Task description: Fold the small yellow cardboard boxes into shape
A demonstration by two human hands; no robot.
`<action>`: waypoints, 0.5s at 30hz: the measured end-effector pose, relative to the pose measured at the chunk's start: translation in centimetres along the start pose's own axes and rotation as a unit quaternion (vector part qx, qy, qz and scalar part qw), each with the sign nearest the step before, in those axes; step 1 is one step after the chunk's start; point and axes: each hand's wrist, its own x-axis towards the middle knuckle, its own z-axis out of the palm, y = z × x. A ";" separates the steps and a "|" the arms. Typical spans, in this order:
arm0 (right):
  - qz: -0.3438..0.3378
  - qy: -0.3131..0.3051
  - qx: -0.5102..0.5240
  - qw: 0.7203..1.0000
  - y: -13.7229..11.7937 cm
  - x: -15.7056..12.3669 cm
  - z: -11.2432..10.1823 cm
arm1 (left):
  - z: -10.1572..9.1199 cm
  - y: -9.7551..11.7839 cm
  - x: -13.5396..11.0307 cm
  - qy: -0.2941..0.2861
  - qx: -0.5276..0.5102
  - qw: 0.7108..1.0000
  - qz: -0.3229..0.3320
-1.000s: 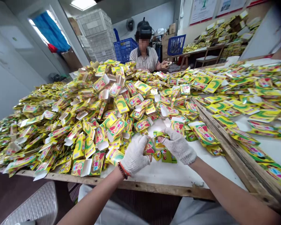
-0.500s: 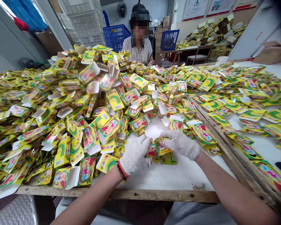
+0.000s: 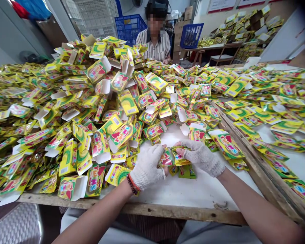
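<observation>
My left hand (image 3: 147, 167), in a white knit glove with a beaded bracelet at the wrist, is closed on small yellow-green candy packets (image 3: 173, 158) just above the white table (image 3: 183, 193). My right hand (image 3: 202, 157), gloved too, pinches the same bunch of packets from the right. A few more packets (image 3: 186, 171) lie on the table under the hands. A big heap of yellow cartons (image 3: 91, 101) printed in red and green, many with flaps open, rises to the left and behind. One carton (image 3: 226, 144) lies just right of my right hand.
A wooden rail (image 3: 251, 152) splits this table from the one at right, which is strewn with flat cartons (image 3: 269, 98). A person in a striped shirt (image 3: 156, 47) works across the heap. Blue crates (image 3: 130, 27), white crates, a far table with boxes (image 3: 244, 30).
The camera has tipped down and nearer to the table. Both hands stay together on the packets, shifting slightly right and working them between the fingers.
</observation>
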 end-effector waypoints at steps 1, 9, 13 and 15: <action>-0.001 0.000 -0.001 1.000 0.0 0.0 0.0 | 0.1 -0.1 0.0 0.007 -0.017 1.000 -0.008; -0.039 -0.024 -0.110 0.993 -0.6 -0.1 0.5 | 0.1 -0.1 -0.4 -0.040 0.027 0.998 0.045; -0.085 0.096 -0.244 0.961 -0.9 -0.4 1.8 | 0.5 0.3 -0.4 -0.012 -0.011 1.000 0.022; -0.101 0.111 -0.296 0.943 -1.1 -0.6 2.4 | 0.8 0.3 -0.5 0.014 -0.027 1.000 -0.007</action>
